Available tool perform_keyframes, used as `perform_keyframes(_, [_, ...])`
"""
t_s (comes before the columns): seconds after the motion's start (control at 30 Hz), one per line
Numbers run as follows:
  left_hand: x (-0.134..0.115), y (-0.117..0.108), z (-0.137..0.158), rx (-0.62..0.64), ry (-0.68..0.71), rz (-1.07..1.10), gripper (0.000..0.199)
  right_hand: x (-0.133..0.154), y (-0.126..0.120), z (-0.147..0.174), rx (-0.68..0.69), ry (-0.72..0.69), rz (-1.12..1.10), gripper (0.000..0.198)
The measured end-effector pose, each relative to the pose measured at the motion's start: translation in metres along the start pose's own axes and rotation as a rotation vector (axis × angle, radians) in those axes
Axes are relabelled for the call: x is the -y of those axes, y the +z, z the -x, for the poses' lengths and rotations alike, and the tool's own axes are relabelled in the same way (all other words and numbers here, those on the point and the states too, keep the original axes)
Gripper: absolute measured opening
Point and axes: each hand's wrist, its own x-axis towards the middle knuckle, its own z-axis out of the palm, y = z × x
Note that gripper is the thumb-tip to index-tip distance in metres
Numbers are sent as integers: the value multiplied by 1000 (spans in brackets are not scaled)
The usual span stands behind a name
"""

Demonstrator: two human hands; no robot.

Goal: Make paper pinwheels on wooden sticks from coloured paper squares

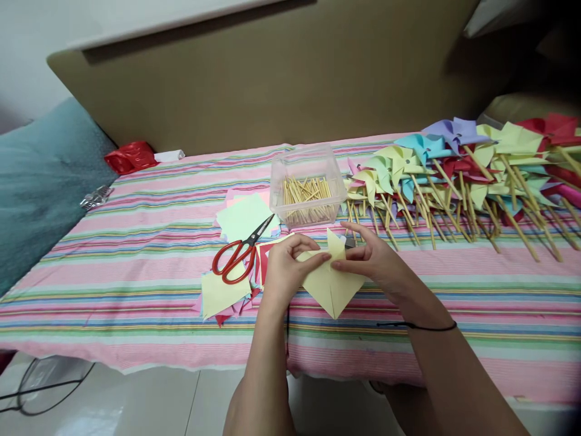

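Note:
Between my two hands is a pale yellow paper square (334, 289), turned corner-down, with a slit running up from its lower corner. One upper corner of it stands up between my fingers. My left hand (290, 264) pinches the paper's left side with thumb and fingers. From the other side my right hand (368, 257) grips it, thumb and forefinger near the middle, another finger raised. Left of my left hand, red-handled scissors (236, 257) lie on stacks of coloured paper. A small dark grey object (350, 243) shows partly behind my right fingers.
A clear plastic box (308, 212) of short wooden sticks stands behind my hands. Many paper pinwheels (424, 175) on sticks lie at the right. Pale green sheets (245, 216) and yellow sheets (224, 292) are at the left. A red plastic bag (131, 157) sits far left on the striped cloth (149, 242).

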Motion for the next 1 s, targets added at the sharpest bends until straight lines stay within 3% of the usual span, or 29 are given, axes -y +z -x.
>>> perform_keyframes(0.7, [-2,2,2,-7,30,0,23,-6,4,-2,-28,-27,-44,96])
perform_keyframes(0.87, [-7,1,1,-155,-12,349,37,-6,4,-5,-207,-122,-190,96])
perform_keyframes(1.0, [-8,6,2,-92,-136,595,51,-2,6,-5,-332,-150,-295,95])
